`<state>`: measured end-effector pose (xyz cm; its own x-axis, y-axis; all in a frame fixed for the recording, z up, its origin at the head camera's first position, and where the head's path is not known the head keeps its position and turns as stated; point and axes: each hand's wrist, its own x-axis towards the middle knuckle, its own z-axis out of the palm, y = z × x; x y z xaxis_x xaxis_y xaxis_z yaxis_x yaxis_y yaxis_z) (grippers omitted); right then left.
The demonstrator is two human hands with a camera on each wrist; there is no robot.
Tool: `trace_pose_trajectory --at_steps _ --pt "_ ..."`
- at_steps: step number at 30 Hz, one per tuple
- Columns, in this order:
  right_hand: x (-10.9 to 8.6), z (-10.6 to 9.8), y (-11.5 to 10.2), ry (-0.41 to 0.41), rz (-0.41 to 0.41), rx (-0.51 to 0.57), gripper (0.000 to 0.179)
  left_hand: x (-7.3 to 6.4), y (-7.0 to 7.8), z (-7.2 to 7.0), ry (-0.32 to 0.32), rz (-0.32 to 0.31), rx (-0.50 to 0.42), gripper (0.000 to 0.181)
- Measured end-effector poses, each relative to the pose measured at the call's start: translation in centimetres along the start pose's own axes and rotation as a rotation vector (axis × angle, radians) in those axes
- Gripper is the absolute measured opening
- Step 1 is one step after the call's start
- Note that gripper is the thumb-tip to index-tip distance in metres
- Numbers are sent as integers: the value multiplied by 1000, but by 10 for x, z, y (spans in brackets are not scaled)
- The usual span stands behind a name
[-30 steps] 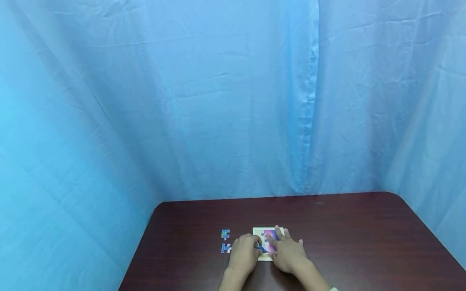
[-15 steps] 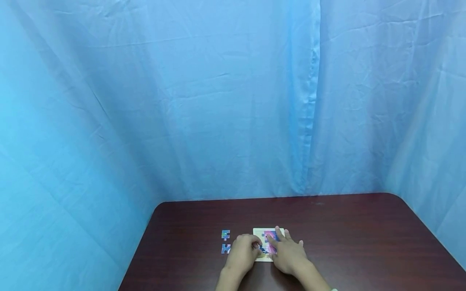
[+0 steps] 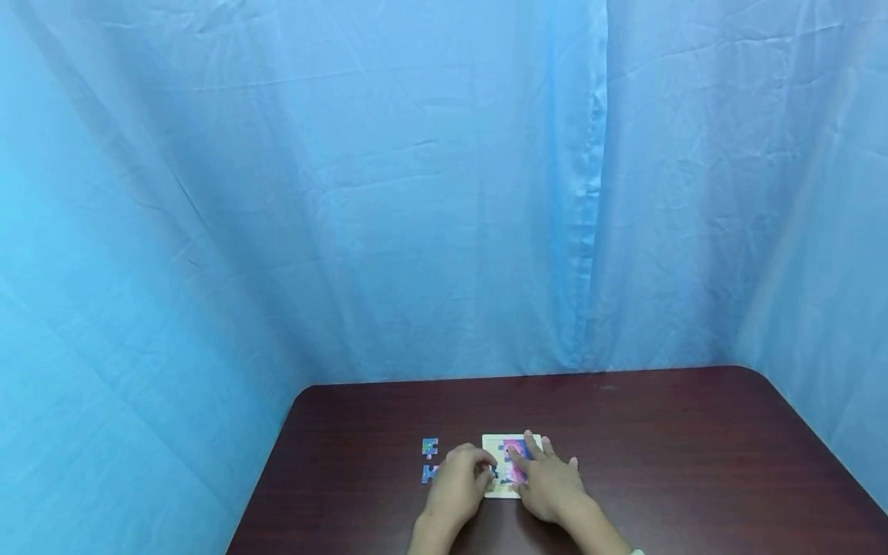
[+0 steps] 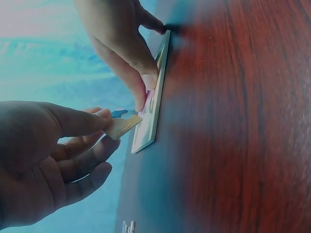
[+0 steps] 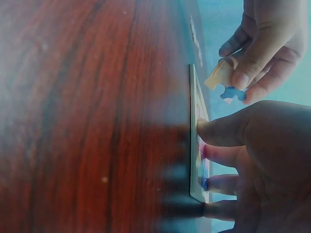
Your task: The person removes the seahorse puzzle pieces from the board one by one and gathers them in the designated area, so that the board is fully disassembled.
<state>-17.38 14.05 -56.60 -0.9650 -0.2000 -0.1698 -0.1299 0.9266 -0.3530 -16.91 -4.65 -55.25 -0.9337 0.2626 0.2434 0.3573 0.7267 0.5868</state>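
while brown table (image 3: 666, 432) bears puzzle board (image 3: 493, 445), blue curtains (image 3: 416, 193) hang

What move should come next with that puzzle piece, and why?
I'd guess the left hand should level and lower its pinched puzzle piece into the pale left side of the puzzle tray: the piece is tilted, not yet seated, and the right hand rests on the tray.
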Motion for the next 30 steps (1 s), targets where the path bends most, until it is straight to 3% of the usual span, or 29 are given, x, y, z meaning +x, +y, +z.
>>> trace_pose_trajectory --at_steps 19,30 --pt "-2 -1 0 -4 -3 1 60 -18 -6 -6 8 4 -4 12" --pt "-2 -1 0 -13 5 11 61 -25 -11 -12 -3 -40 -42 11"
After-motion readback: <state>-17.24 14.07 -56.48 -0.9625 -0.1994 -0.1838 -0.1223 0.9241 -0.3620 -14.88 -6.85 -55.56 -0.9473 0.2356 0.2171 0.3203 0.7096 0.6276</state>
